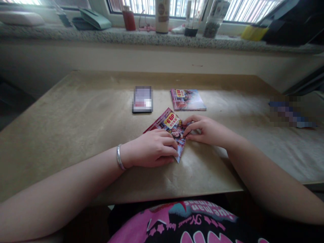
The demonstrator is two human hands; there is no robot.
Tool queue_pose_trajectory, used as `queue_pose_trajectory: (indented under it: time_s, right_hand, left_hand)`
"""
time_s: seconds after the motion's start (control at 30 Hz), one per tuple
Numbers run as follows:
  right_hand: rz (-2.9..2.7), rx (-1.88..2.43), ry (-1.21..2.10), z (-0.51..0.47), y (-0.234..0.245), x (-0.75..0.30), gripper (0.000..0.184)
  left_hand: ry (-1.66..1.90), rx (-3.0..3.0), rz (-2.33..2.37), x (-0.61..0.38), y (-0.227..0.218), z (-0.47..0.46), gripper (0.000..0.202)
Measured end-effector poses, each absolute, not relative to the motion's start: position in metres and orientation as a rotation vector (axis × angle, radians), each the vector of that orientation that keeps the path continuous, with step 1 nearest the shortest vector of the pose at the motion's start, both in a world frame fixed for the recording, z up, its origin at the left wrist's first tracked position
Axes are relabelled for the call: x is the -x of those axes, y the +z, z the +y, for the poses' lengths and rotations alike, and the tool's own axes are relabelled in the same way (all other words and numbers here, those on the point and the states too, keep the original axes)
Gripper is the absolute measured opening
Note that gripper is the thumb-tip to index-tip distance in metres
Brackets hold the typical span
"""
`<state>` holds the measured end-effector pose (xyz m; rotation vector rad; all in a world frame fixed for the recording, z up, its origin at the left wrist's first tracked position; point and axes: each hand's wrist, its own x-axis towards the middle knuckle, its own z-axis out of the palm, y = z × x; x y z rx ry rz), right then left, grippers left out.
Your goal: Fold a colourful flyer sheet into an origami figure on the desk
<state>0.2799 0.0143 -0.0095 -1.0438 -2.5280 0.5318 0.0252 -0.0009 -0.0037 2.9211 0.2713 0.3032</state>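
A colourful printed flyer (171, 121), folded to a pointed shape and marked with large red digits on a yellow patch, lies at the middle of the table. My left hand (158, 147) rests palm down across its near left part, fingers lying over the paper. At the flyer's right edge, the fingertips of my right hand (204, 130) pinch the paper. My left hand covers part of the flyer, and my right thumb is partly hidden. Just behind it sits a stack of similar flyers (189, 100).
A phone (142, 99) with a blurred screen lies behind and left of the flyer. Far right on the table (76, 111) is a blurred blue printed sheet (291, 114). Bottles, including a red one (129, 19), and a green case (95, 19) line the granite windowsill (141, 36).
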Motion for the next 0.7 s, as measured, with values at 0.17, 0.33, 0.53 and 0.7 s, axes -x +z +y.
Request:
queue_pose_trajectory:
  time_s: [0.17, 0.33, 0.53, 0.7]
  right_hand:
    - [-2.598, 1.061, 0.488, 0.013, -0.006, -0.283, 0.011]
    - [-2.701, 1.103, 0.311, 0.014, -0.001, -0.286, 0.01]
    - [-2.792, 0.958, 0.341, 0.011, 0.002, -0.278, 0.013]
    - [-2.774, 0.998, 0.155, 0.005, 0.003, -0.268, 0.008]
  left_hand:
    - [0.332, -2.932, 0.292, -0.026, -0.006, -0.001, 0.022]
    - [0.395, -2.966, 0.347, -0.028, -0.01, -0.002, 0.025]
    - [0.416, -2.931, 0.455, -0.029, -0.012, -0.003, 0.026]
    - [0.407, -2.905, 0.476, -0.029, -0.01, -0.003, 0.022]
